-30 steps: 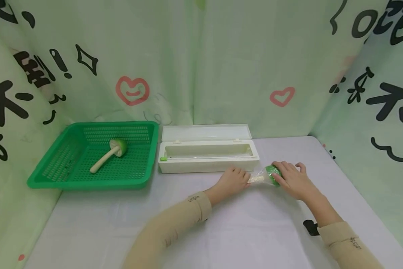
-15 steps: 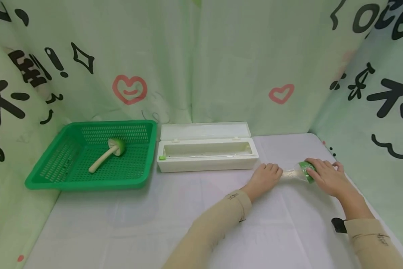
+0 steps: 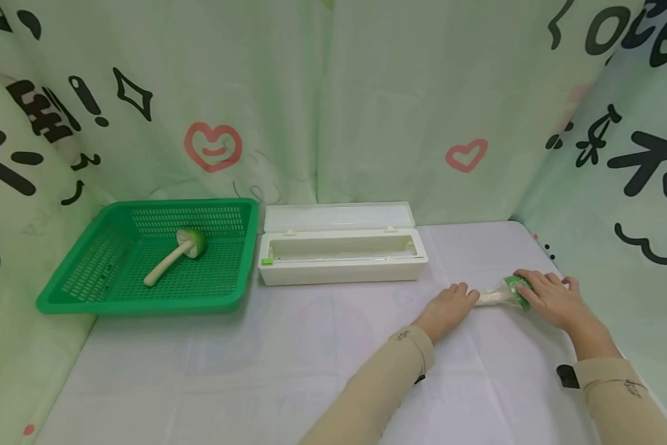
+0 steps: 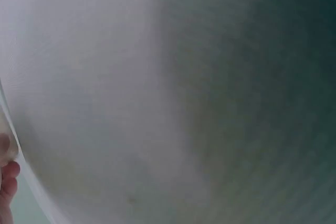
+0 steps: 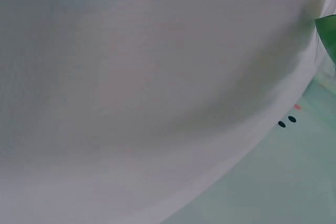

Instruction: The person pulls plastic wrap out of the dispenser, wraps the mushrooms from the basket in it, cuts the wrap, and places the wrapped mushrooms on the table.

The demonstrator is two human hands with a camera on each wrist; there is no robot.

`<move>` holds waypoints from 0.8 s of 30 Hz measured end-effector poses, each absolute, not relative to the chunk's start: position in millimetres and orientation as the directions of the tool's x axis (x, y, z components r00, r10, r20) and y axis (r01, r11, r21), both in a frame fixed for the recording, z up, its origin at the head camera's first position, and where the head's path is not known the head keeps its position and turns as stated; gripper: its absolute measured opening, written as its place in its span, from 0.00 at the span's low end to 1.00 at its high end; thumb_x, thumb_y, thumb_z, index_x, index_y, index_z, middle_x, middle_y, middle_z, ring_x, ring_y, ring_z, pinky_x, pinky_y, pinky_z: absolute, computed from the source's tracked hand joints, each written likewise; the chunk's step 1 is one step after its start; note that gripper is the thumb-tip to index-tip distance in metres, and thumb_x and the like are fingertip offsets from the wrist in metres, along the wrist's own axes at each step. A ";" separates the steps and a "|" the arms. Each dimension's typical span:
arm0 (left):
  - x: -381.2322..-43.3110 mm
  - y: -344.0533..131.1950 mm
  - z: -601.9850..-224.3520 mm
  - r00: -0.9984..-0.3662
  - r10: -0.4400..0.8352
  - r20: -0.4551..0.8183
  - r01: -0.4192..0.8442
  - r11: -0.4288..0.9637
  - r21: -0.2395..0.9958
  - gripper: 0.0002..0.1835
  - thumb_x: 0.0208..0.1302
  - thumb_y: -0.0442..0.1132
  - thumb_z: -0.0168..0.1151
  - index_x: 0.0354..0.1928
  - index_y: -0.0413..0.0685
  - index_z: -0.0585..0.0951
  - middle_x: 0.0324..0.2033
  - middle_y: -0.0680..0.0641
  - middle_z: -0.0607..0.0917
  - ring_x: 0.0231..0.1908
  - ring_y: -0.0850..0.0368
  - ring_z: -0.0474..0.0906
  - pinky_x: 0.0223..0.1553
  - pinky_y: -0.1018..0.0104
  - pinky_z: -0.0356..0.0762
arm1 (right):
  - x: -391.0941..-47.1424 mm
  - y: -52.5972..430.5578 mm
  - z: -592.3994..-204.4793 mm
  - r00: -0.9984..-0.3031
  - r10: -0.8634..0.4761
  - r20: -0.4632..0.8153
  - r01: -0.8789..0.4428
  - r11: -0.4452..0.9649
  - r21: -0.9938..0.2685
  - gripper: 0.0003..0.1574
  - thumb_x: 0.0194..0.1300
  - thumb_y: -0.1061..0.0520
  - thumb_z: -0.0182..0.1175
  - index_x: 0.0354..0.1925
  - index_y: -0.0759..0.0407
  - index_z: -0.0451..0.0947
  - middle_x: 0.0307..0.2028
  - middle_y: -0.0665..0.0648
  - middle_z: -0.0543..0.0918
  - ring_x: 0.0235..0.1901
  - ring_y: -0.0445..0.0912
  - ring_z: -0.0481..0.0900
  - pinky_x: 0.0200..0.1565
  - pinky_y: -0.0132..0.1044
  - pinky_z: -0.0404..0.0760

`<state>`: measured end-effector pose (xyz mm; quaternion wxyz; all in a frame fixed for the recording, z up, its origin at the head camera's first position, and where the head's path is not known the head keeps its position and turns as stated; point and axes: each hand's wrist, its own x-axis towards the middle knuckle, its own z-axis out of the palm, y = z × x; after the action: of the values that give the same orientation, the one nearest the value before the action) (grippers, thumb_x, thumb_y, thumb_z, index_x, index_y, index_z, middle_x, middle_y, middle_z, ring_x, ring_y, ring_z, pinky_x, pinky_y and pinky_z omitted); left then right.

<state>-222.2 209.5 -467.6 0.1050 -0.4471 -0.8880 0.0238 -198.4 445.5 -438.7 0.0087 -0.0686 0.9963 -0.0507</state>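
Observation:
A toy mushroom with a green cap (image 3: 518, 289) and a pale stem (image 3: 493, 298) lies wrapped in clear plastic film over the right of the table. My left hand (image 3: 447, 310) grips the stem end of the wrapped mushroom. At the cap end, my right hand (image 3: 552, 304) holds the cap with thumb and fingers. In the left wrist view only a few fingertips (image 4: 10, 174) show at the left edge. The right wrist view catches just a bit of the green cap (image 5: 327, 36) at its right edge.
A green plastic basket (image 3: 138, 307) at the left holds another, unwrapped mushroom (image 3: 177, 253). Beside it stands a long white cling-film dispenser (image 3: 341, 273) with its lid raised and a green slider at its left. Pale green curtains (image 3: 366, 123) close off the back and sides of the white-covered table.
Both hands have moved right with the wrapped mushroom, away from the dispenser, mostly in the first half second. Lately they have shifted slightly further right and down.

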 end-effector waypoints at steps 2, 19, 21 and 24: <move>-222.1 209.6 -468.6 -0.574 0.802 0.163 0.791 0.595 -0.142 0.13 0.70 0.37 0.42 0.54 0.52 0.68 0.43 0.55 0.71 0.41 0.66 0.69 0.40 0.80 0.70 | -197.8 447.7 -440.6 -0.991 -0.130 -0.014 -0.128 0.986 -0.111 0.29 0.71 0.42 0.33 0.59 0.60 0.56 0.56 0.69 0.65 0.50 0.64 0.60 0.47 0.64 0.48; -221.0 207.7 -471.1 -0.648 0.760 0.041 0.739 0.641 -0.205 0.20 0.70 0.52 0.39 0.62 0.61 0.60 0.53 0.61 0.66 0.49 0.68 0.64 0.48 0.73 0.64 | -199.3 448.4 -442.2 -0.994 -0.107 -0.019 -0.102 0.981 -0.165 0.29 0.72 0.44 0.31 0.62 0.58 0.53 0.57 0.71 0.61 0.52 0.68 0.56 0.45 0.67 0.47; -223.5 206.4 -471.2 -0.645 0.764 0.034 0.742 0.636 -0.211 0.20 0.71 0.51 0.38 0.62 0.62 0.60 0.53 0.61 0.66 0.50 0.67 0.64 0.50 0.72 0.64 | -200.4 447.5 -440.7 -0.994 -0.113 -0.016 -0.108 0.981 -0.161 0.29 0.72 0.44 0.31 0.63 0.58 0.53 0.57 0.71 0.61 0.52 0.68 0.57 0.45 0.67 0.47; -228.2 204.2 -472.0 -0.643 0.765 0.010 0.749 0.632 -0.198 0.20 0.71 0.51 0.36 0.64 0.64 0.58 0.54 0.61 0.65 0.52 0.67 0.63 0.52 0.71 0.62 | -202.5 446.5 -438.3 -0.993 -0.114 -0.013 -0.110 0.981 -0.162 0.28 0.72 0.45 0.31 0.63 0.58 0.54 0.56 0.71 0.62 0.52 0.68 0.58 0.44 0.66 0.48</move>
<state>-228.2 204.2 -472.0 0.0467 -0.4196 -0.9022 0.0881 -202.5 446.5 -438.3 0.0111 -0.0563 0.9951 -0.0807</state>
